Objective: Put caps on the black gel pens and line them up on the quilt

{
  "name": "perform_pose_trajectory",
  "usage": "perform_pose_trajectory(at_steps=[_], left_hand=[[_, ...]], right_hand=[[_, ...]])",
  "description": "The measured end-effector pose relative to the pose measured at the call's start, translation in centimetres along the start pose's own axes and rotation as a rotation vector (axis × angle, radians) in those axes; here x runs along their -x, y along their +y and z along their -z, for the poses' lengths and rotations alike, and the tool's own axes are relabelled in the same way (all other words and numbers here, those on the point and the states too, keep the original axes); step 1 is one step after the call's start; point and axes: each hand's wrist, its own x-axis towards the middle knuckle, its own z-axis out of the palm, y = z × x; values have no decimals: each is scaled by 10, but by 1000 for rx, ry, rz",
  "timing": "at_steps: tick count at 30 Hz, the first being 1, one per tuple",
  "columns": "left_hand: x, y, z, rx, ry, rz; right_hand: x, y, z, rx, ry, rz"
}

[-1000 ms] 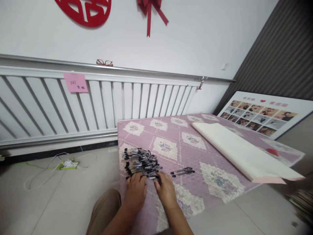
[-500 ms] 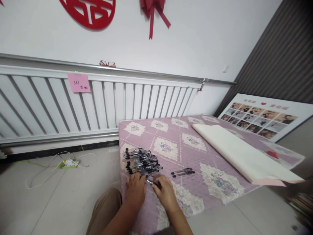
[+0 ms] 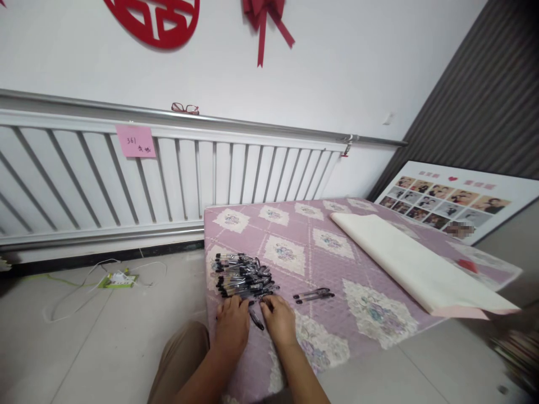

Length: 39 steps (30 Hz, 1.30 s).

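A heap of several black-capped clear pens (image 3: 242, 275) lies near the front left corner of a pink quilted mat (image 3: 295, 252). My left hand (image 3: 233, 328) and my right hand (image 3: 278, 321) rest side by side just in front of the heap, fingers curled. One black pen (image 3: 256, 320) runs slantwise between them, and each hand's fingertips close on one end of it. Two more pens (image 3: 315, 294) lie apart to the right of my right hand.
A long white paper roll (image 3: 415, 264) lies across the mat's right side. A white radiator (image 3: 168, 174) with a pink note (image 3: 135, 141) lines the wall. A power strip with cables (image 3: 118, 279) lies on the floor. A photo board (image 3: 446, 199) leans at the right.
My hands drew back slightly from the heap with one pen between them. That pen has turned from nearly level to slanting toward me. The camera tilted a little.
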Motion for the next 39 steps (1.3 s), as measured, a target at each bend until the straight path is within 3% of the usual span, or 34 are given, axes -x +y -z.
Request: perform_pose_trajectory(at_steps=[7, 16, 21, 25, 34, 39], left_hand=[[-2, 0, 1, 4, -25, 46], [-1, -3, 2, 69, -1, 69], [-1, -6, -1, 92, 52, 72], [0, -8, -6, 94, 90, 49], [2, -8, -4, 148, 40, -54], [2, -8, -2, 181, 24, -102]], right_hand=[[-1, -5, 1, 29, -1, -30], [27, -2, 5, -419, 8, -46], [42, -12, 8, -328, -106, 108], [39, -14, 9, -282, -40, 161], [33, -2, 6, -564, 55, -164], [32, 2, 8, -674, 53, -240]])
